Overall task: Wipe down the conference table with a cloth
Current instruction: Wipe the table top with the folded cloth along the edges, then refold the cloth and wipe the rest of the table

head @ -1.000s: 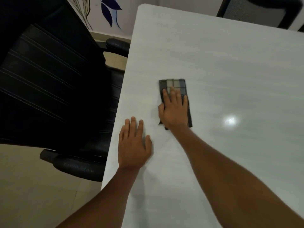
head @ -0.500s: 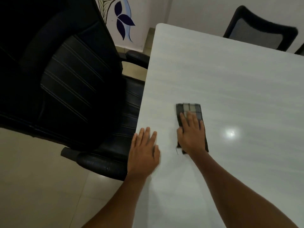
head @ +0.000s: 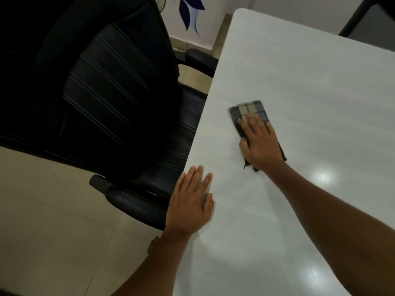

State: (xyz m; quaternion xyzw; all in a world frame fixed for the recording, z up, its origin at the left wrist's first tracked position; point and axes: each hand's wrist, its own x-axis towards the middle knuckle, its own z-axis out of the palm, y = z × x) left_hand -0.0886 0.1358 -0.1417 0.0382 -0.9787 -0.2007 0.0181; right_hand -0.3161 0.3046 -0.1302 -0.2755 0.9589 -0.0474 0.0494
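A folded dark checked cloth [head: 249, 110] lies flat on the white conference table [head: 310, 86], a short way in from its left edge. My right hand [head: 259, 144] presses down on the cloth with straight fingers and covers its near half. My left hand [head: 191, 204] rests flat on the table right at the left edge, palm down, fingers spread, a little nearer to me than the cloth.
A black leather office chair [head: 96, 92] stands pushed close against the table's left side, its armrest [head: 132, 201] just left of my left hand. Another dark chair [head: 367, 20] is at the far right. Tiled floor [head: 53, 231] lies to the left.
My right hand has kept the cloth under it and shifted it slightly on the table. My left hand has slid back to the table's left edge. The camera view has swung.
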